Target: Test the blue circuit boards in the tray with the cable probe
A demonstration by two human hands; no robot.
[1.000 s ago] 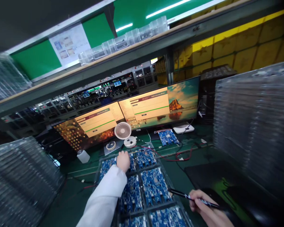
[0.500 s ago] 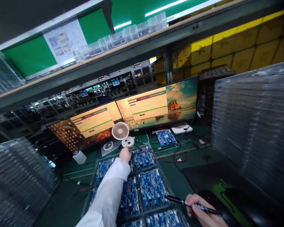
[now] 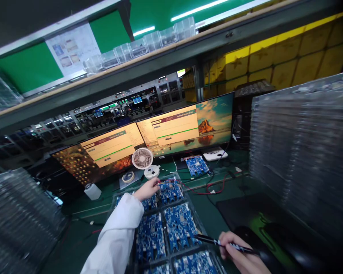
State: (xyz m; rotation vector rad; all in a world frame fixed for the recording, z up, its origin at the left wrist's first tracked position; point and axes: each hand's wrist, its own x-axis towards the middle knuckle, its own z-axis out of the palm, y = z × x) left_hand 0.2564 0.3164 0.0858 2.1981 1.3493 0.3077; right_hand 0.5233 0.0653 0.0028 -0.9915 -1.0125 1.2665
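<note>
Blue circuit boards (image 3: pixel 179 224) sit in the compartments of a plastic tray (image 3: pixel 199 217) at the lower centre of the frame. My left hand (image 3: pixel 146 189) reaches to the far end of the tray, fingertips together at the thin red and black wires (image 3: pixel 198 193); I cannot tell whether they pinch them. My white sleeve (image 3: pixel 111 236) crosses the tray's left side and hides part of the boards there. My right hand (image 3: pixel 234 247), at the lower right, is closed around a black pen (image 3: pixel 207 239), its end over the right edge of the middle right board.

The wires trail from the tray's far end toward the right. Past that end stand a small white fan (image 3: pixel 142 158) and a tape roll (image 3: pixel 128 177), with a white bottle (image 3: pixel 92 191) farther left. A loose circuit board (image 3: pixel 197 166) lies right of the fan, beside a white device (image 3: pixel 215 154). Two monitors, a left one (image 3: pixel 111 148) and a right one (image 3: pixel 171 131), close off the back. Tall stacks of clear trays wall in both sides, one at the lower left (image 3: pixel 20 220), one at the right (image 3: pixel 303 152). A dark mouse pad (image 3: pixel 231 207) lies beyond my right hand, and a shelf (image 3: pixel 148 59) bearing clear bins (image 3: pixel 137 47) spans the top.
</note>
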